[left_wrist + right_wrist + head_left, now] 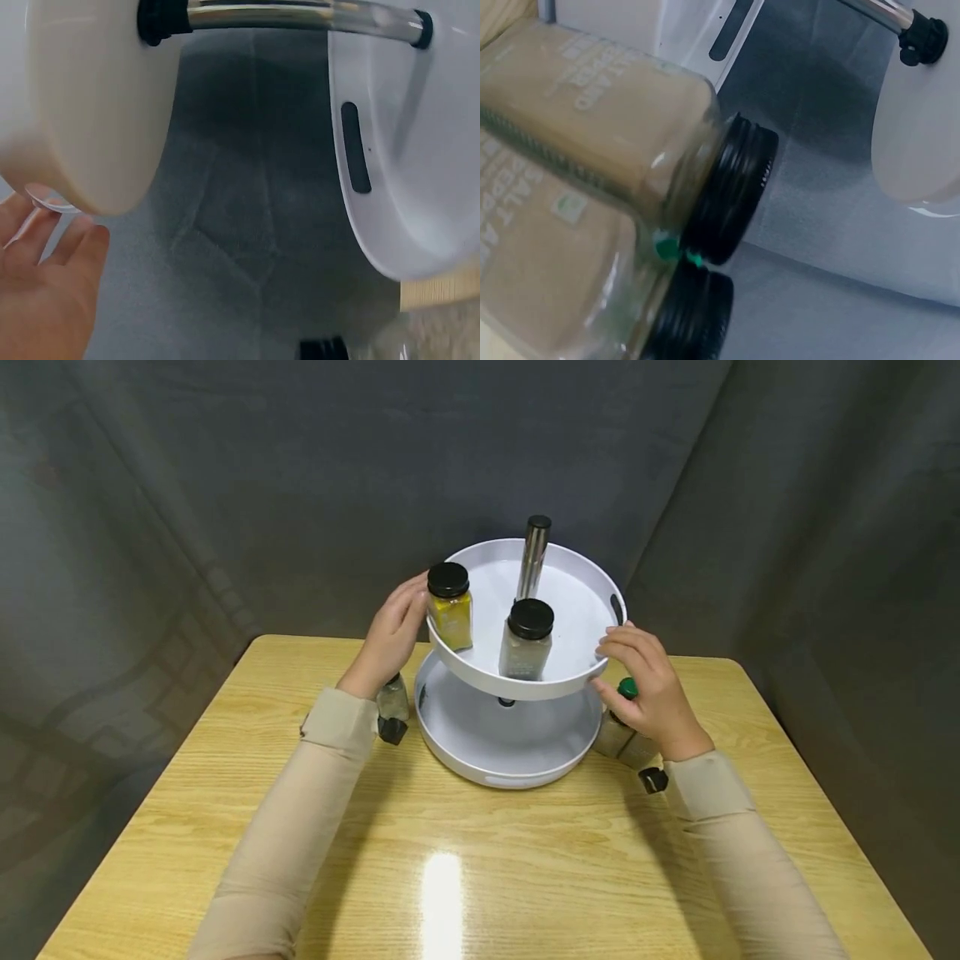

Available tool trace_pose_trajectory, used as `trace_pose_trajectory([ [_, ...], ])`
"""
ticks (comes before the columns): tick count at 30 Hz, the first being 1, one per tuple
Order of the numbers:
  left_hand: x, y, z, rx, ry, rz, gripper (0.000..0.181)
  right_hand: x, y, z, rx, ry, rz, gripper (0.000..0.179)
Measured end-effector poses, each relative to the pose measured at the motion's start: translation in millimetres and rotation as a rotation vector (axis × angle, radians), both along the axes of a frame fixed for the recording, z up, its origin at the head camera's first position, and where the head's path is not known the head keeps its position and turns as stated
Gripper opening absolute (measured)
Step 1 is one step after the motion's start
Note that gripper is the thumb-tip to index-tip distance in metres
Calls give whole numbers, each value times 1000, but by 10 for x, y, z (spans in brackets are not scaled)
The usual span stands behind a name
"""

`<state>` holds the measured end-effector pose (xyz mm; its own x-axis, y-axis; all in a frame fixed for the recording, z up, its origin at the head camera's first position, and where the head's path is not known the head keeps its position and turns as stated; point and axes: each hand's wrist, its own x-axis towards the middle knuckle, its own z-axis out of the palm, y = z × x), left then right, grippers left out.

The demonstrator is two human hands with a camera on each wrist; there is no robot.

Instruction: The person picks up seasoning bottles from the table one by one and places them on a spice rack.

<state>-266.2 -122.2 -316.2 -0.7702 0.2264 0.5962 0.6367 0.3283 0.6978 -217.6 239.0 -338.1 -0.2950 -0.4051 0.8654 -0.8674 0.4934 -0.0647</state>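
A white two-tier tray stands on the table, with a metal post up its middle. On the upper tier are a black-lidded jar of yellow contents and a black-lidded jar of greyish contents. My left hand touches the upper tier's left rim beside the yellow jar; in the left wrist view its extended fingers lie at that rim. My right hand holds the right rim, fingers over it and thumb lower. The right wrist view does not show this hand.
Two black-lidded jars labelled salt and pepper stand right of the tray, with a green cap by them. Another jar stands at left, below my left wrist. A dark curtain hangs behind the wooden table.
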Motion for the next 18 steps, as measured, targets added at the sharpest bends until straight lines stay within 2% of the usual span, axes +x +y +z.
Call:
trace_pose_trajectory([
  [5,47,-42,-60,-139,176,-2,34,-74,9,-28,-133,-28,11,51],
  [8,76,-63,-89,-193,235,-3,34,-97,-11,-23,-221,-61,10,47],
  [13,88,-83,-127,-202,322,-17,35,1,-128,105,-352,-158,59,21],
  [18,87,-83,-153,-182,390,-26,60,61,-207,197,-455,-263,143,15],
])
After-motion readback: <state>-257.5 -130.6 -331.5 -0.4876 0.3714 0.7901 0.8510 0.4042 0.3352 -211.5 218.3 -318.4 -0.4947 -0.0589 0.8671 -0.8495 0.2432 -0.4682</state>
